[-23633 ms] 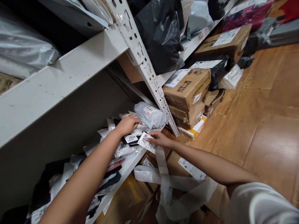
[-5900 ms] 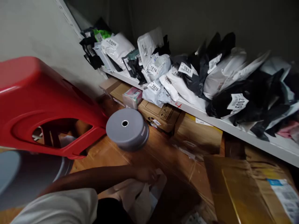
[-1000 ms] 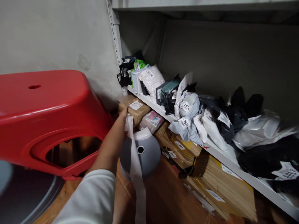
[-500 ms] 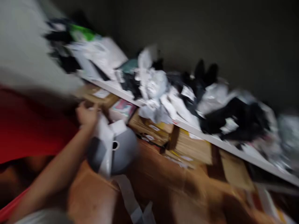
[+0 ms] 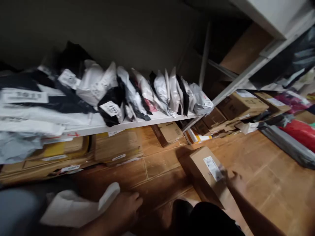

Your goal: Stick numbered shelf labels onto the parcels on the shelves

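Observation:
My left hand (image 5: 125,206) is closed at the lower centre, its fingers curled at the end of a white strip (image 5: 73,209). The strip runs left towards a large, blurred grey rounded thing (image 5: 17,209) at the lower left corner. On the right, a brown cardboard box (image 5: 204,165) with a white printed label (image 5: 213,168) lies close to the floor. My right hand (image 5: 235,182) is at that box's right edge, fingers spread and somewhat blurred, one reaching over the edge near the label. How firmly it touches the box is unclear.
A white shelf (image 5: 128,126) carries several labelled plastic mailer bags (image 5: 161,87). Beneath it lie cardboard boxes (image 5: 118,144). A shelf post (image 5: 204,55) stands at the right, with more boxes (image 5: 243,105) behind it. A red package (image 5: 299,134) lies farther right on the tiled floor (image 5: 270,177).
The view has swung right along the shelf. My left hand and the white strip now appear lower in the picture. My right hand and the labelled box have come into view.

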Motion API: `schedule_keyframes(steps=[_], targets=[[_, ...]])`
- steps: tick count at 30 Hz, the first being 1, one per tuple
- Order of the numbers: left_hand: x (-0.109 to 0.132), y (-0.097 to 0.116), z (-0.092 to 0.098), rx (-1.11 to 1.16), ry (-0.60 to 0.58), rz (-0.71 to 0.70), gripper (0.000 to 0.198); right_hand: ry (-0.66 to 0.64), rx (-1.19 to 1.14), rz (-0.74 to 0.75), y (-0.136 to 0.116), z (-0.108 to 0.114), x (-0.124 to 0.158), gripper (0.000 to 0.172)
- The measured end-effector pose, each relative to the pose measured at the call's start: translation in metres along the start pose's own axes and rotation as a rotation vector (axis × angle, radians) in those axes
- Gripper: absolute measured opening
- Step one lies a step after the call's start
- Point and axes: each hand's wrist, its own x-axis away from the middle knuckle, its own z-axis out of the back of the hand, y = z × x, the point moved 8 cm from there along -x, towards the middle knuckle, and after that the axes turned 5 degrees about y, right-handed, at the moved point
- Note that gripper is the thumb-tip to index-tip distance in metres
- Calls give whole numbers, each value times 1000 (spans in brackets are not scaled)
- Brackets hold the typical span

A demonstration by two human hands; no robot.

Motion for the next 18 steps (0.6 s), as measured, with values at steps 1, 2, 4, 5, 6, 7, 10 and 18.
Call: schedule_keyframes(steps=[1, 2, 4, 5, 6, 7, 10, 18], targets=[[-30, 13, -2, 1, -45, 11, 24, -32, -14, 27, 3, -18, -14, 38], [-58, 24, -4, 13, -72, 32, 24, -99, -45, 91, -5, -45, -28, 44], [-106, 41, -9, 64, -79, 78, 23, -289, -118, 264, -49, -112, -51, 60], [-126, 49, -13, 107, -69, 95, 23, -390, -154, 349, -78, -147, -61, 69], [-143, 55, -19, 156, -54, 115, 25, -436, -126, 338, -101, -178, -74, 80], [-158, 60, -27, 201, -42, 141, 27, -479, -78, 289, -119, -206, -89, 88], [-184, 64, -55, 279, -19, 234, 32, -565, 46, 123, -148, -266, -130, 102], [-189, 26, -98, 428, 5, 401, 27, -557, 42, 149, -151, -303, -132, 108]])
